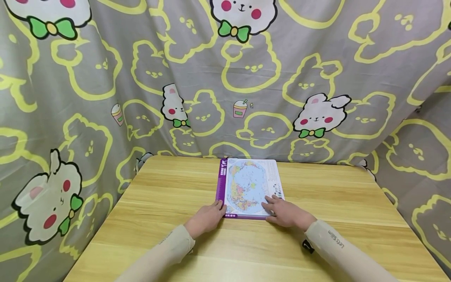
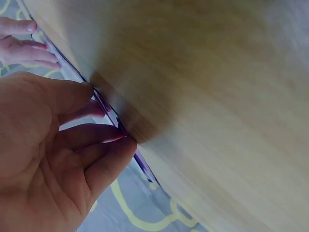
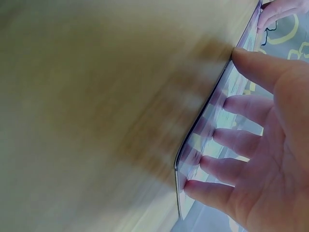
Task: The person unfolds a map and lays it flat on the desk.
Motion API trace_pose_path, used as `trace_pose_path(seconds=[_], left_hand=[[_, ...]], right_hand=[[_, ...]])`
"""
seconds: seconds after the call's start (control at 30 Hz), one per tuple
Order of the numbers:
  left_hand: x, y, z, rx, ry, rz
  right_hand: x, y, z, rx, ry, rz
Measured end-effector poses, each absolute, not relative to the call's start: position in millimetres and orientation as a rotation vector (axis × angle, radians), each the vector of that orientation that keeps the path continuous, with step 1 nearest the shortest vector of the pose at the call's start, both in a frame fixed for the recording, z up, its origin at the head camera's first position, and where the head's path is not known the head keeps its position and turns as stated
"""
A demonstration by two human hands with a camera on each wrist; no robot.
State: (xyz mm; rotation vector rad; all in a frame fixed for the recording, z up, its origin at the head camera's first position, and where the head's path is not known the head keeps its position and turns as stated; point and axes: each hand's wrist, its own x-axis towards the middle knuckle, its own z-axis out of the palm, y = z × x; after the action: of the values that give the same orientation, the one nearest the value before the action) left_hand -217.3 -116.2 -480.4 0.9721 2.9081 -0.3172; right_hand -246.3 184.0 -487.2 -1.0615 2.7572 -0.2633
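Observation:
A flat world map board [image 1: 251, 182] with a purple border lies on the wooden table. At its near left corner, my left hand [image 1: 207, 218] touches the side with fingertips and thumb. The left wrist view shows this left hand [image 2: 53, 154] against the thin purple edge of the board [image 2: 143, 166], fingers only slightly bent. My right hand [image 1: 287, 212] rests on the near right corner. Its fingers are spread over the printed surface and the thumb lies at the near edge, as the right wrist view shows of the right hand [image 3: 275, 130].
The wooden table [image 1: 158, 184] reaches back to a grey curtain [image 1: 197, 137] with yellow outlines and white rabbits. More of this curtain hangs at both sides. A small black object [image 1: 308, 246] shows beneath the right wrist.

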Motion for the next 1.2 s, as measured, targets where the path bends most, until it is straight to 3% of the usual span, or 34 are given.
trace_pose_path(seconds=[0.87, 1.2], left_hand=[[-225.5, -127.0, -485.5, 0.989, 2.893, -0.091], [-230.1, -131.2, -478.9, 0.932, 2.875, -0.123]], right_hand=[[-241.2, 178.5, -481.6, -1.015, 2.781, -0.187], [-240.0, 163.9, -475.6, -1.126, 2.782, -0.175]])
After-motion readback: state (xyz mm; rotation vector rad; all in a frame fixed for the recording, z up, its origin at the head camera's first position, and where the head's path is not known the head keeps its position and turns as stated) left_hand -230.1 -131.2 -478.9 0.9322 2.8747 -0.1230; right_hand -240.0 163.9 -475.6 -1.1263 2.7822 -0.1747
